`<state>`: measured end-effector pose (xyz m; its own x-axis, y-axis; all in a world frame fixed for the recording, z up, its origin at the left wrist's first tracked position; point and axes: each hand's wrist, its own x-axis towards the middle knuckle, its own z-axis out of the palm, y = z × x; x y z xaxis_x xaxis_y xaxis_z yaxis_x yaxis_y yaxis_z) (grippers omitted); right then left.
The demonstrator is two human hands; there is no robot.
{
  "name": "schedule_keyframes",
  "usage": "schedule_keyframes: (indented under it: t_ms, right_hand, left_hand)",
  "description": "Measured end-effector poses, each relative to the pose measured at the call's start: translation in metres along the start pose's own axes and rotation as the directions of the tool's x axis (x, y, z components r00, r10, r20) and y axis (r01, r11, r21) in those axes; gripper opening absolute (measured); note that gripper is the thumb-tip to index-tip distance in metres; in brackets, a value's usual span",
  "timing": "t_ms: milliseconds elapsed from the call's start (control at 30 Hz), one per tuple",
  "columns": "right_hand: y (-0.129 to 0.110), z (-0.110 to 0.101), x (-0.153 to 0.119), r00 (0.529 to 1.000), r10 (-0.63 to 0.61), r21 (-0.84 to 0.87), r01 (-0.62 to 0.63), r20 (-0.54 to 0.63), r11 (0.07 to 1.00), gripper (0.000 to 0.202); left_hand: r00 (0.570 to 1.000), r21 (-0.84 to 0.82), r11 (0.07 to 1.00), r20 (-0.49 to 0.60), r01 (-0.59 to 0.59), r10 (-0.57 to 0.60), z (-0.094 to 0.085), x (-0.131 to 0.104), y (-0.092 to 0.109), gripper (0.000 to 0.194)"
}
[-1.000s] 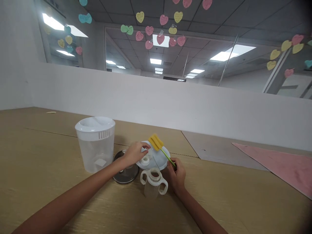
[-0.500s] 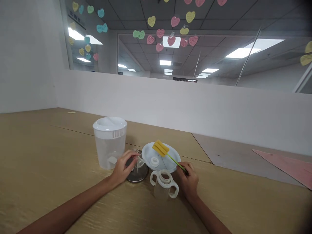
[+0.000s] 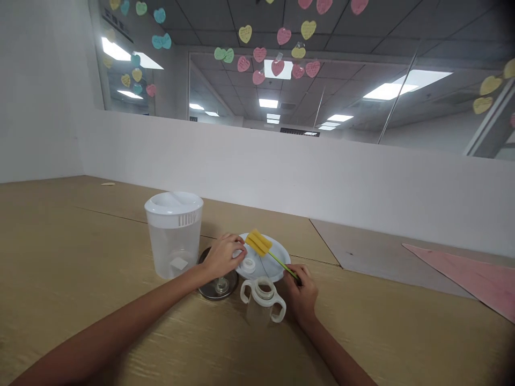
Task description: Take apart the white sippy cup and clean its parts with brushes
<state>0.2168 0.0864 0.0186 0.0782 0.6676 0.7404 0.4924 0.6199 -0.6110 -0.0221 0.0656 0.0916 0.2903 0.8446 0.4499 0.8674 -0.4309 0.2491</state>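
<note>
My left hand (image 3: 226, 254) reaches over the left rim of a pale plate (image 3: 279, 260), its fingers bent and a small gap showing beside the thumb. Just below the fingertips a white ring (image 3: 248, 265) lies on the plate. Under my left wrist is a dark round metal lid or dish (image 3: 209, 293) bearing a small clear piece (image 3: 221, 286), partly hidden. My right hand (image 3: 302, 292) grips the green-handled sponge brush (image 3: 258, 243), its yellow head held above the plate. Between my hands stands a clear bottle (image 3: 260, 306) with a white two-handled collar and an uncovered mouth.
A tall translucent container (image 3: 174, 241) with a white lid stands left of the plate. Behind the wooden table (image 3: 100, 257) rises a white wall (image 3: 241, 166) below a window. At right lie a grey board (image 3: 370, 262) and a pink sheet (image 3: 462, 271).
My left hand has moved from the clear piece on the dark disc up and right, to the plate's rim. My right hand still holds the brush in much the same pose. The view has shifted slightly.
</note>
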Motion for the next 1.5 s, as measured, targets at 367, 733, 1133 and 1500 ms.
schedule_keyframes:
  t_ms: [367, 733, 1133, 1500]
  right_hand:
    - [0.0, 0.0, 0.001, 1.0, 0.003, 0.005, -0.002, -0.028, 1.0, 0.021]
    - [-0.001, 0.0, -0.004, 0.989, -0.147, 0.022, 0.147, 0.032, 0.989, 0.02]
    - [-0.005, -0.001, -0.001, 0.999, -0.033, 0.058, 0.032, 0.01, 0.998, 0.02]
    - [-0.001, 0.0, -0.001, 0.999, -0.035, 0.075, 0.033, 0.029, 0.997, 0.02]
  left_hand:
    - [0.989, -0.03, 0.996, 0.127, 0.082, -0.077, 0.01, 0.039, 0.007, 0.013]
    - [0.944, -0.654, 0.757, -0.254, -0.009, -0.208, 0.001, -0.008, 0.003, 0.028]
    - [0.962, -0.364, 0.928, -0.272, -0.073, -0.031, 0.018, -0.085, -0.041, 0.028]
    - [0.989, -0.18, 0.976, -0.095, -0.125, 0.109, 0.024, -0.081, -0.035, 0.028]
